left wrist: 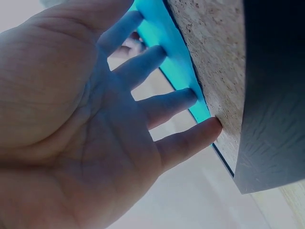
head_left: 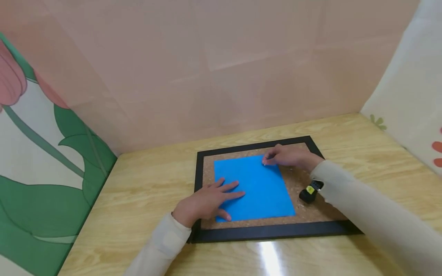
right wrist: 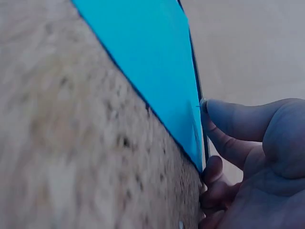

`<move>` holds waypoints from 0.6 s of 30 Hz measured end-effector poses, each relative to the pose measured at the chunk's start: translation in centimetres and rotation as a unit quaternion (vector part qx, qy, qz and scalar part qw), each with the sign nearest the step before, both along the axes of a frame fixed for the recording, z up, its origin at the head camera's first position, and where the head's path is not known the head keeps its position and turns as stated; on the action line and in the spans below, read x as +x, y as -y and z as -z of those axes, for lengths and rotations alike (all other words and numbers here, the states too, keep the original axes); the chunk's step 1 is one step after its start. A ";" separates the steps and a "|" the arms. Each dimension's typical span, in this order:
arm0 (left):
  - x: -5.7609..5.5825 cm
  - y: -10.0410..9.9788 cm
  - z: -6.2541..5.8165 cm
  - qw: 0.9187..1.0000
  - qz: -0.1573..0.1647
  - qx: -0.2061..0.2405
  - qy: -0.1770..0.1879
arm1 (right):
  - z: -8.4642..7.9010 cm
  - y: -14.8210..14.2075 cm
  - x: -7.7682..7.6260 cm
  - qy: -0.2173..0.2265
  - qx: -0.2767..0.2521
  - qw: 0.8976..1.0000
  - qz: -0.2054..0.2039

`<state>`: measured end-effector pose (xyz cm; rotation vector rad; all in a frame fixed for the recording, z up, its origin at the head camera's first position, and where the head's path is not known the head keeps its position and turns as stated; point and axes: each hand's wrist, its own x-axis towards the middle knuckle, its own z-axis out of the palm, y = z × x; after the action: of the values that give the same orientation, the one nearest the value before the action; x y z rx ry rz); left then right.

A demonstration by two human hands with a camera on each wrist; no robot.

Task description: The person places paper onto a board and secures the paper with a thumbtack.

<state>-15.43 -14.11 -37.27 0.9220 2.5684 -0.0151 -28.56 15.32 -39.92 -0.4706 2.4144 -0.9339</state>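
A sheet of blue paper lies flat on a cork board with a black frame. Spread over the paper's left edge, my left hand rests with straight fingers; in the left wrist view its fingertips touch the sheet and the bare cork beside it. At the paper's upper right corner, my right hand pinches a small thumbtack between thumb and finger. In the right wrist view the tack's thin point faces the blue sheet. The other fingers of that hand are curled near the paper's corner.
The board's black frame lies on a light wooden table. Behind it rises a pinkish cloth backdrop. A panel with a flower print borders the left side, and a white printed cloth hangs at right.
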 end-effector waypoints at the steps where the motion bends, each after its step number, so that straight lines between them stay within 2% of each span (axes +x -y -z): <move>1: 0.0 0.0 0.0 1.000 0.000 -0.001 -0.002 | 0.1 0.2 -0.1 0.002 0.005 1.000 0.010; 10: -0.1 0.0 -0.4 1.000 0.001 -0.002 -0.008 | -0.2 1.1 -0.2 0.014 0.008 0.998 0.058; 18: 0.1 0.1 -0.8 1.000 -0.005 0.002 0.003 | -0.2 1.2 -0.5 -0.005 -0.006 0.999 0.048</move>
<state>-15.29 -14.23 -36.50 0.9096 2.5672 -0.0048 -29.06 14.14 -39.75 -0.3674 2.4599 -0.9905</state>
